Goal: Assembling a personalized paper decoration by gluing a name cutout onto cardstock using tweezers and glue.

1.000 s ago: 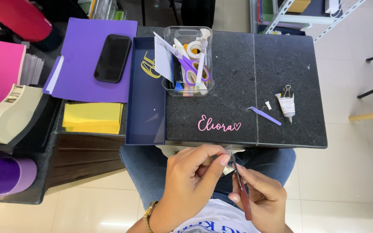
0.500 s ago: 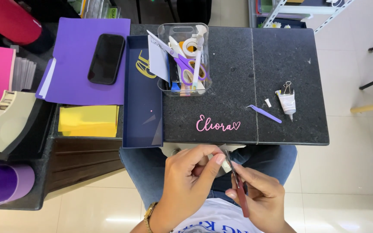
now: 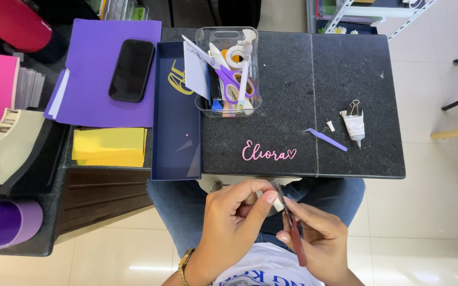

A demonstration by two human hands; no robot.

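Observation:
My left hand (image 3: 234, 217) pinches a small pale scrap (image 3: 278, 204) between thumb and forefinger, over my lap below the table's front edge. My right hand (image 3: 316, 238) grips a thin dark red tool (image 3: 294, 237), its metal tip touching that scrap. On the black stone slab (image 3: 345, 69) lies a pink cut-out script word with a heart (image 3: 267, 152), just above my hands. To its right lie a purple strip (image 3: 325, 139), a tiny white piece (image 3: 331, 126) and a small white glue tube with a binder clip (image 3: 354, 124).
A clear bin (image 3: 228, 71) holds purple scissors, tape and pens. A dark blue box lid (image 3: 176, 116) lies left of it. Further left are a purple folder (image 3: 88, 74) with a black phone (image 3: 131, 70), yellow paper (image 3: 109, 146) and a beige tape dispenser (image 3: 3, 145).
My hands stay together over my lap; the tool tip has kept working at the scrap with only slight shifts. The view has drifted a little.

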